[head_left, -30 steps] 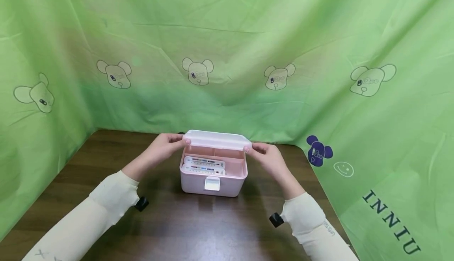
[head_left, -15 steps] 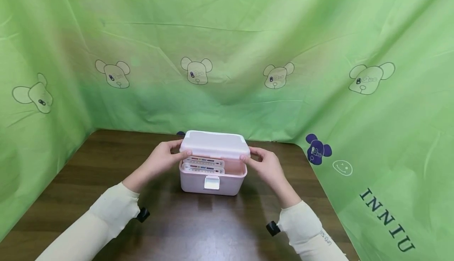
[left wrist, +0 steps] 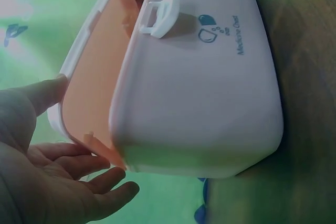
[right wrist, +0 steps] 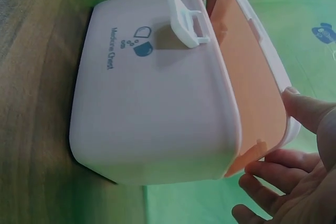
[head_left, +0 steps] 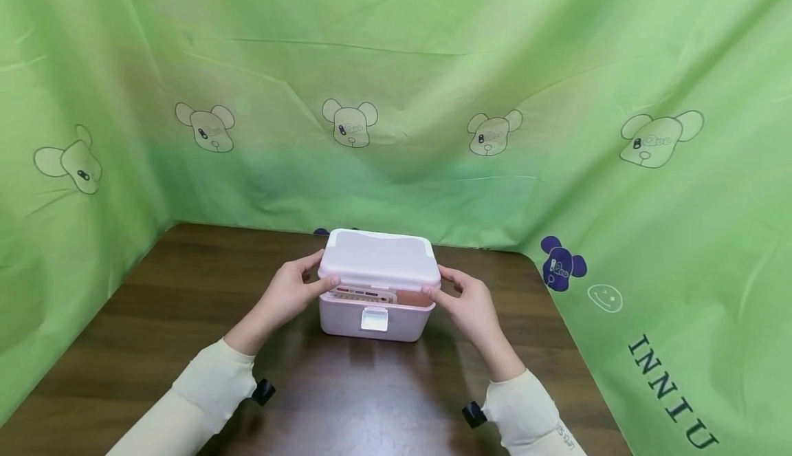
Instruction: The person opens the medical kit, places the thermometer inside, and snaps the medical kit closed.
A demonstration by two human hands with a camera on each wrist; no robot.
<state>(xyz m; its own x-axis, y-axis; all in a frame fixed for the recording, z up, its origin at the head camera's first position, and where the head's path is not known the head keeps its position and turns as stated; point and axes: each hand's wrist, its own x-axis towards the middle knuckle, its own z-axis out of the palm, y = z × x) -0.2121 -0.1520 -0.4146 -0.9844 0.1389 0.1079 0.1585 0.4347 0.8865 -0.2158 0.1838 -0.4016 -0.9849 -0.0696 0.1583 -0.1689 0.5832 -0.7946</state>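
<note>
A pale pink medicine box, printed "Medicine Chest" in both wrist views, stands on the table. Its lid is tilted partway down, leaving a gap at the front. Through that gap shows a white strip-shaped packet with coloured marks. My left hand pinches the lid's left front corner, thumb on the edge and fingers at the side. At the right front corner my right hand grips the lid the same way. The white latch on the box's front sticks outward, unfastened.
The brown wooden table extends on both sides and in front of the box. A green curtain with bear-head prints hangs behind and along the sides, close to the table's back edge.
Both hands have swung the lid forward and down from nearly upright. The inner compartments and most of the packets are now covered. The box has stayed in place.
</note>
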